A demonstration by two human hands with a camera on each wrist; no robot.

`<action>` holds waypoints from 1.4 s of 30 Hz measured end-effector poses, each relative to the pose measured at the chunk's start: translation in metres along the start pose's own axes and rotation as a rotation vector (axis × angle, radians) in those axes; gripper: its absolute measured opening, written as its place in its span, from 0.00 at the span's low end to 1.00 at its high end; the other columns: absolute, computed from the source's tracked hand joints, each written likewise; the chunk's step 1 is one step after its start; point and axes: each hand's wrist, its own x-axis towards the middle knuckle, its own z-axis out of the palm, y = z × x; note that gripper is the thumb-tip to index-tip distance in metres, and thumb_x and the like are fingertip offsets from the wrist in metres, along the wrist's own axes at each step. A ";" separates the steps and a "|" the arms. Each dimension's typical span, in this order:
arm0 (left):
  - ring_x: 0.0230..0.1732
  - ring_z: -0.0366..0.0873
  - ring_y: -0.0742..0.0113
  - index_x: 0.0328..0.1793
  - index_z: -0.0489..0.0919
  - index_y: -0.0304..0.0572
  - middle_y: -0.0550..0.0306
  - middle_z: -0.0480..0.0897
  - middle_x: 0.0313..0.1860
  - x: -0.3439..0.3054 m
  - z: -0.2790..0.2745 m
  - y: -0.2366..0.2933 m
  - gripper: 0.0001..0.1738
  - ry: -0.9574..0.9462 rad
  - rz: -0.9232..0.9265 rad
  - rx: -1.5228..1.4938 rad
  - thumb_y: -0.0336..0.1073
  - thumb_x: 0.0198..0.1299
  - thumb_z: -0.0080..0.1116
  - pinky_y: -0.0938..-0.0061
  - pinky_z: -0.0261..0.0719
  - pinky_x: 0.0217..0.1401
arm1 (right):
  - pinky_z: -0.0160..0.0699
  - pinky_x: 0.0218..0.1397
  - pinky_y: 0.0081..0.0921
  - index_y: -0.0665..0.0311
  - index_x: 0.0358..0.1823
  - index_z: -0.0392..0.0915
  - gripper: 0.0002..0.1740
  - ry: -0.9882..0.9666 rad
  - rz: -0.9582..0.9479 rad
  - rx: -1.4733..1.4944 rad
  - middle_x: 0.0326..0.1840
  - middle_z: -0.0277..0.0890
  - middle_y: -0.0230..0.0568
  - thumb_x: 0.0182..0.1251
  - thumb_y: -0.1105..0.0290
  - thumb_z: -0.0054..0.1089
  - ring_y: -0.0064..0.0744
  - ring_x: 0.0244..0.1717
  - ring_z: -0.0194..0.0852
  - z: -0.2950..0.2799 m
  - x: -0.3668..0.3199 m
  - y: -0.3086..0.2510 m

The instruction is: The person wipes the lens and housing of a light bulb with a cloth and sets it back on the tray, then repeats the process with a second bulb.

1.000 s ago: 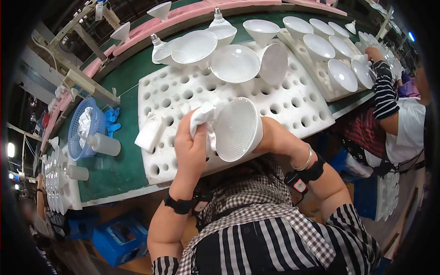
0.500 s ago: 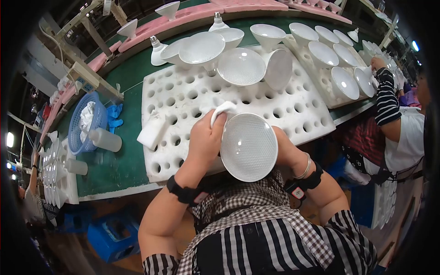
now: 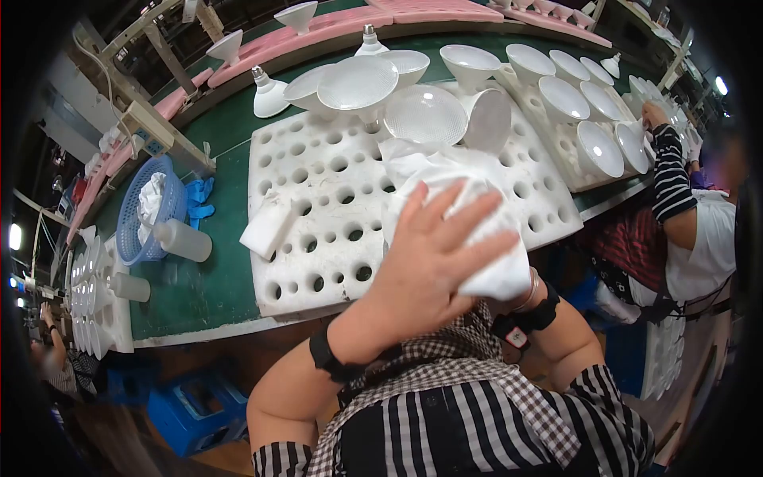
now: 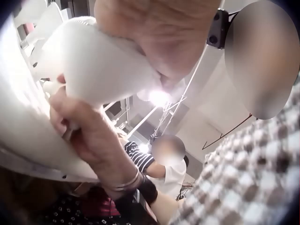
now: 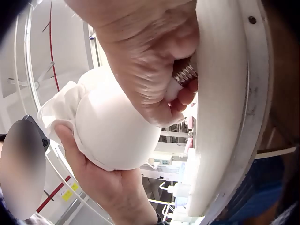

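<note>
My left hand [image 3: 433, 266] lies with fingers spread on a white cloth [image 3: 421, 163], pressing it over the broad face of a white reflector bulb [image 5: 110, 126]. The cloth hides that bulb in the head view. My right hand [image 5: 147, 61] grips the bulb at its narrow neck, with the metal screw base [image 5: 185, 74] showing between thumb and fingers. Beyond the hands stands a white foam board [image 3: 306, 175] full of round holes. More reflector bulbs, among them one with its textured face up [image 3: 425, 115], cluster along the board's far edge.
Left on the green table [image 3: 183, 302] are a blue basket [image 3: 125, 226] with a white cloth inside, a blue glove [image 3: 199, 199] and a white bottle [image 3: 184, 240]. A white foam block [image 3: 266, 226] lies on the board. Another person's arm [image 3: 664, 159] reaches in at right.
The left hand has moved from the bulb's left side to over its face, spreading the cloth across it. The bulb has turned from tilted to facing up toward the head, now covered.
</note>
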 end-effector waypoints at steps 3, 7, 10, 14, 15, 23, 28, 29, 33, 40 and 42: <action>0.68 0.70 0.40 0.66 0.80 0.48 0.43 0.75 0.69 0.002 0.009 -0.029 0.29 0.201 -0.202 -0.113 0.38 0.55 0.65 0.53 0.68 0.72 | 0.81 0.49 0.37 0.64 0.53 0.79 0.23 0.019 0.165 0.036 0.44 0.84 0.50 0.57 0.65 0.72 0.47 0.48 0.84 -0.004 0.003 -0.018; 0.44 0.83 0.64 0.58 0.82 0.35 0.49 0.86 0.43 -0.025 0.024 -0.047 0.16 0.482 -0.615 -0.501 0.35 0.69 0.57 0.71 0.79 0.50 | 0.83 0.46 0.35 0.65 0.54 0.79 0.24 -0.054 0.210 -0.032 0.44 0.85 0.51 0.57 0.65 0.72 0.48 0.45 0.86 -0.006 0.001 -0.017; 0.38 0.77 0.76 0.56 0.82 0.33 0.59 0.84 0.38 -0.038 0.026 -0.058 0.18 0.518 -0.814 -0.539 0.42 0.73 0.57 0.78 0.76 0.43 | 0.83 0.48 0.33 0.67 0.58 0.77 0.28 0.019 0.219 0.168 0.45 0.86 0.48 0.56 0.66 0.75 0.43 0.46 0.86 0.001 -0.004 -0.013; 0.38 0.75 0.77 0.56 0.82 0.31 0.62 0.82 0.38 -0.040 0.030 -0.068 0.19 0.625 -0.856 -0.861 0.43 0.73 0.58 0.80 0.75 0.43 | 0.83 0.53 0.31 0.67 0.58 0.78 0.32 0.079 0.259 0.402 0.46 0.86 0.44 0.51 0.67 0.80 0.33 0.47 0.86 -0.007 0.009 -0.027; 0.38 0.75 0.77 0.56 0.82 0.31 0.62 0.82 0.38 -0.040 0.028 -0.068 0.19 0.625 -0.852 -0.859 0.43 0.73 0.58 0.80 0.75 0.43 | 0.82 0.54 0.31 0.66 0.58 0.79 0.32 -0.007 0.268 0.345 0.45 0.86 0.44 0.50 0.67 0.81 0.32 0.47 0.85 -0.013 0.012 -0.030; 0.48 0.80 0.69 0.56 0.81 0.36 0.56 0.83 0.49 -0.032 -0.001 -0.034 0.16 0.773 -0.689 -0.536 0.34 0.65 0.64 0.75 0.76 0.53 | 0.83 0.51 0.34 0.63 0.59 0.78 0.28 -0.092 0.284 -0.067 0.43 0.86 0.44 0.54 0.70 0.76 0.31 0.48 0.86 -0.017 0.024 -0.036; 0.60 0.78 0.45 0.49 0.86 0.44 0.57 0.84 0.56 -0.020 -0.008 0.005 0.24 0.007 0.007 0.139 0.35 0.40 0.73 0.60 0.76 0.63 | 0.85 0.53 0.33 0.56 0.55 0.81 0.23 0.259 0.751 1.165 0.49 0.85 0.41 0.56 0.72 0.72 0.42 0.50 0.86 0.005 0.013 -0.027; 0.60 0.78 0.45 0.49 0.86 0.44 0.57 0.84 0.56 -0.020 -0.006 -0.001 0.24 0.008 0.000 0.141 0.35 0.40 0.73 0.60 0.76 0.63 | 0.85 0.53 0.33 0.56 0.55 0.81 0.23 0.252 0.755 1.168 0.49 0.85 0.41 0.56 0.72 0.72 0.42 0.50 0.86 0.007 0.013 -0.021; 0.36 0.83 0.52 0.44 0.84 0.36 0.47 0.85 0.37 -0.010 0.001 -0.042 0.14 0.236 -0.542 -0.439 0.41 0.65 0.60 0.63 0.77 0.44 | 0.80 0.35 0.37 0.57 0.42 0.81 0.17 0.019 0.107 -0.289 0.32 0.83 0.39 0.50 0.65 0.74 0.47 0.33 0.83 0.005 0.009 -0.019; 0.36 0.81 0.64 0.54 0.83 0.31 0.49 0.86 0.36 -0.037 0.011 -0.065 0.26 0.290 -0.866 -0.462 0.50 0.77 0.47 0.71 0.78 0.44 | 0.79 0.33 0.38 0.57 0.37 0.81 0.10 0.092 0.042 -0.201 0.29 0.81 0.41 0.52 0.67 0.69 0.50 0.30 0.80 0.008 0.008 -0.019; 0.37 0.80 0.66 0.55 0.83 0.31 0.50 0.86 0.36 -0.039 0.011 -0.066 0.26 0.327 -0.870 -0.470 0.51 0.77 0.47 0.72 0.77 0.44 | 0.78 0.32 0.38 0.57 0.36 0.81 0.09 0.114 0.031 -0.204 0.28 0.81 0.42 0.53 0.68 0.68 0.51 0.30 0.80 0.008 0.008 -0.019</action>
